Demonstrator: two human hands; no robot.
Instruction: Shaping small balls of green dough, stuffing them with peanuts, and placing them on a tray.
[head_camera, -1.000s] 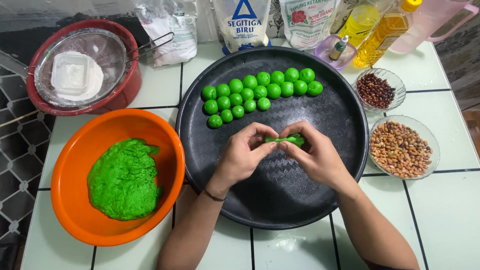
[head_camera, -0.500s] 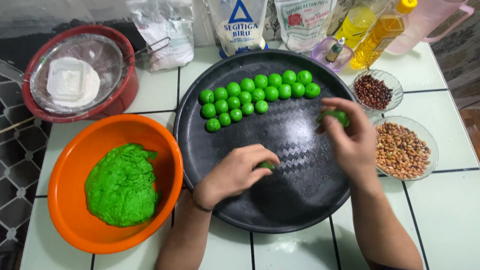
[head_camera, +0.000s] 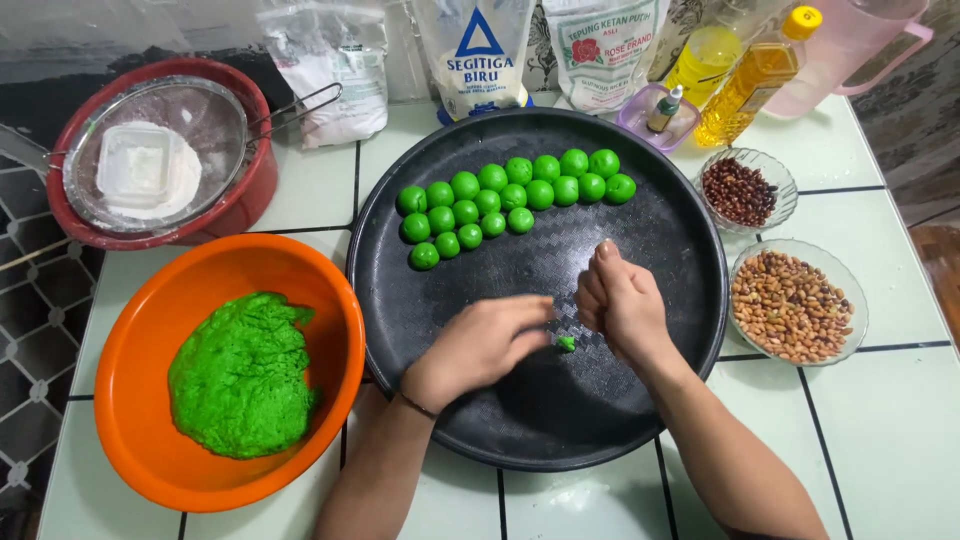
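Two glass bowls (head_camera: 846, 268) hold peanuts; orange bowl (head_camera: 330, 290) holds green dough (head_camera: 243, 375).

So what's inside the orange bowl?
The orange bowl holds one lump of bright green dough, and nothing else shows. The bowl's bottom under the dough is covered.

The light over my work is bright and even, falling from above, so the black tray (head_camera: 640, 420) shows only a soft sheen on its ribbed surface and no harsh glare. My left hand (head_camera: 480, 345) and right hand (head_camera: 620, 305) throw faint, short shadows onto the tray just beneath them. Colours come out strong and saturated. Around the tray everything is sharp; the far corners bend slightly outward, and the left edge beyond the tray falls darker.
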